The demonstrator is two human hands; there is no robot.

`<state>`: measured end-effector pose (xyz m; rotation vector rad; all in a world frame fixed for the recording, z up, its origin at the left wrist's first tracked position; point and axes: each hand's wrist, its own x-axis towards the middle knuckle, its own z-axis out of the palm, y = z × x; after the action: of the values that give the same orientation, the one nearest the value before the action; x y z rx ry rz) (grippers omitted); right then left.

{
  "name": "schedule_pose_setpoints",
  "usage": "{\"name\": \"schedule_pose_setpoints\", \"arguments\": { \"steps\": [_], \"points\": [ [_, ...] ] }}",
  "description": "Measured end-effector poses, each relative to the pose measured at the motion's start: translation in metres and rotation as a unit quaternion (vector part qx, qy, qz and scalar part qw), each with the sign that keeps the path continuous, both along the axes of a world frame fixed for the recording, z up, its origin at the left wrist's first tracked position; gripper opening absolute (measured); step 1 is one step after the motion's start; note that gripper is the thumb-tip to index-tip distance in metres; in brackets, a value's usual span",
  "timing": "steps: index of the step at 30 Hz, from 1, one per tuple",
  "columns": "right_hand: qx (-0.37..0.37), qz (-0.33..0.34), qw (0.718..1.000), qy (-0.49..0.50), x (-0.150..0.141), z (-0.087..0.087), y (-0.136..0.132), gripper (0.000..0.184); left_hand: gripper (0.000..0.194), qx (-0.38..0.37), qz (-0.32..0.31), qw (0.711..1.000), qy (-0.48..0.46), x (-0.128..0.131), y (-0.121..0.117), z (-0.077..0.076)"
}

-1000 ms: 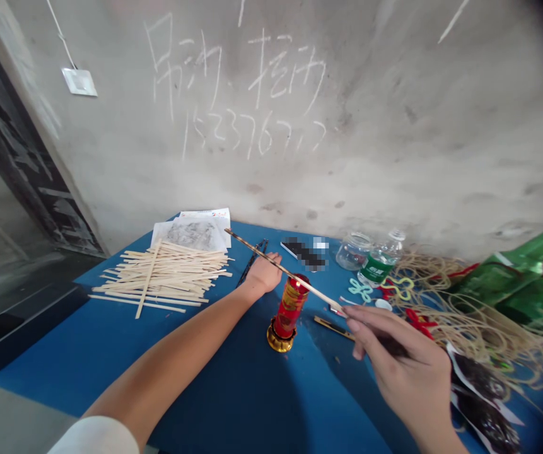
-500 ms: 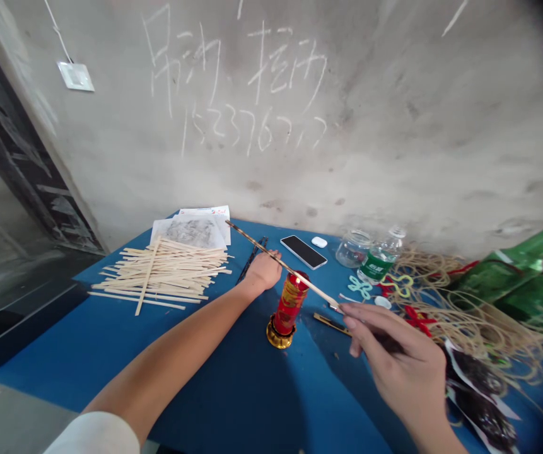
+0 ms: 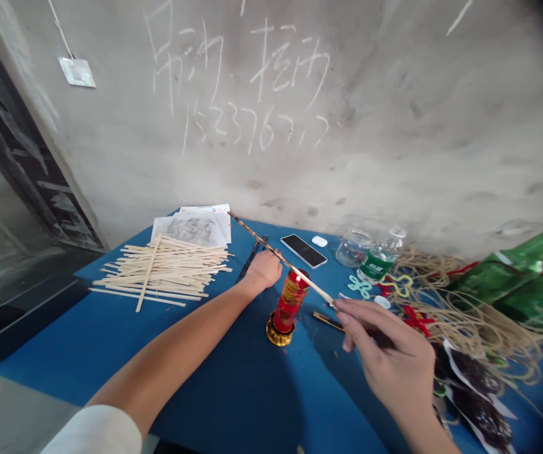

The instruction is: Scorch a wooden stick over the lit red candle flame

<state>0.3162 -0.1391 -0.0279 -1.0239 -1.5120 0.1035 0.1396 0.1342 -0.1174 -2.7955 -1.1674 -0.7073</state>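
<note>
The right hand (image 3: 387,359) has a narrow grip, thumb and fingers pinching the pale end of a thin stick (image 3: 318,289). The stick slants up and away to the left across the top of a red candle (image 3: 290,304); its far half is mottled dark. I cannot tell whether it touches the glowing top. The candle stands upright in a gold base (image 3: 279,333) on the blue tabletop (image 3: 233,391), between the two hands.

The left hand (image 3: 262,270) lies just beyond the candle, with the stick crossing in front of its fingers; whether its grip holds anything cannot be told. Dark sticks (image 3: 248,260) lie just beside it, partly covered. The left forearm cuts across the tabletop between the candle and a pile of pale sticks (image 3: 167,271), which overlaps some papers (image 3: 190,228).

A knife (image 3: 328,320) lies near the right fingertips, partly hidden by them. Behind the candle are a phone (image 3: 304,251) and a small white case (image 3: 319,241). To the right, a glass jar (image 3: 352,250) and a plastic bottle (image 3: 375,265) stand near tangled twine (image 3: 470,306), which crowds around green bottles (image 3: 521,261).
</note>
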Motion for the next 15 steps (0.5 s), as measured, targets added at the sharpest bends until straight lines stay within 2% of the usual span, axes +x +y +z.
{"name": "schedule_pose_setpoints", "arguments": {
  "steps": [4,15],
  "points": [
    [0.006,0.000,1.000,-0.003,-0.0019,0.0022,0.0012,0.021,0.044,-0.019,0.028,0.999,0.015,0.0018,-0.0046,0.0043],
    [-0.007,0.000,1.000,0.012,-0.0032,0.0010,0.0055,0.020,0.041,-0.031,0.029,0.999,0.025,0.0017,-0.0066,0.0084]
  ]
}}
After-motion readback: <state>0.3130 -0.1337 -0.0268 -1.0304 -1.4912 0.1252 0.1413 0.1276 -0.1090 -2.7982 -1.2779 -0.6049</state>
